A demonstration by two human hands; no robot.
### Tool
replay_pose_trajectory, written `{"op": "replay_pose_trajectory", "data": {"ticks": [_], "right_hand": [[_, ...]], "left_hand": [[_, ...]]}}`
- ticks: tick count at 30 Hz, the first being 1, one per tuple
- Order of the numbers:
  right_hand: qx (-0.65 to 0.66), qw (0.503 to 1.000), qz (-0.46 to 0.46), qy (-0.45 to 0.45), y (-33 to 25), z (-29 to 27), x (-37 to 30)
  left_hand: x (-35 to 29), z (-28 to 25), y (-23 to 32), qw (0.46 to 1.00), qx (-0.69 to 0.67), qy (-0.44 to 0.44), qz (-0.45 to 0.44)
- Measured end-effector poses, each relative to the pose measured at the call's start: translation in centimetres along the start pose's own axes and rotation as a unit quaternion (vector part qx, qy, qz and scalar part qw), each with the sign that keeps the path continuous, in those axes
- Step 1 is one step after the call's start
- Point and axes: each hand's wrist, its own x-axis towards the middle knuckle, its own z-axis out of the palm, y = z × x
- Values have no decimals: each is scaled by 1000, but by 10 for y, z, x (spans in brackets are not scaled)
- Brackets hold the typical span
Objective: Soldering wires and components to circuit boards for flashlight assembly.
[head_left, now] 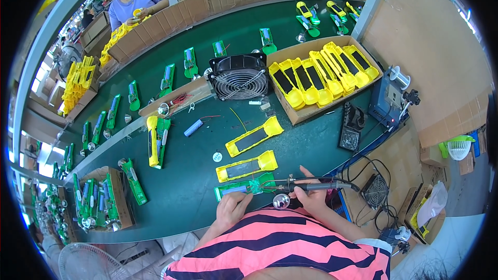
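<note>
My right hand (310, 197) is wrapped round the dark handle of a soldering iron (315, 185), which has a thin feed tube along it. The iron's tip points left, to a small green circuit board (254, 184) in a green torch housing (220, 194). A blue battery cell (234, 190) lies in that housing. Close against the housing's near edge, the fingers of my left hand (232, 211) are pinched together; what they pinch is hidden. A round silver reflector (281, 201) sits below the iron. Just beyond are two yellow torch casings (224, 174) with dark panels.
A carton (296, 117) of yellow casings and a black fan (238, 78) stand farther back. At right are a blue soldering feeder (385, 96) and a black iron stand (350, 135). Another carton (123, 210) holds green assemblies. A person in purple (140, 2) works across the belt (233, 33).
</note>
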Motion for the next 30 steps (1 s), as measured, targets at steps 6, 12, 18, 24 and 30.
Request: {"op": "replay_pose_trajectory", "data": {"ticks": [6,12,18,24,30], "right_hand": [[-84,995,-47,-29,0,-7,6],[-83,995,-35,-40,8,-7,6],[-87,995,-21,-37,11,-5,6],[-86,995,-29,-34,10,-1,7],[-13,998,54,-43,7,-3,7]], "left_hand": [[21,-3,5,997,22,-62,-38],[24,-8,5,989,60,-131,-11],[25,-7,4,986,68,-153,1],[27,-11,4,984,68,-162,-8],[29,-9,7,984,74,-160,-8]]}}
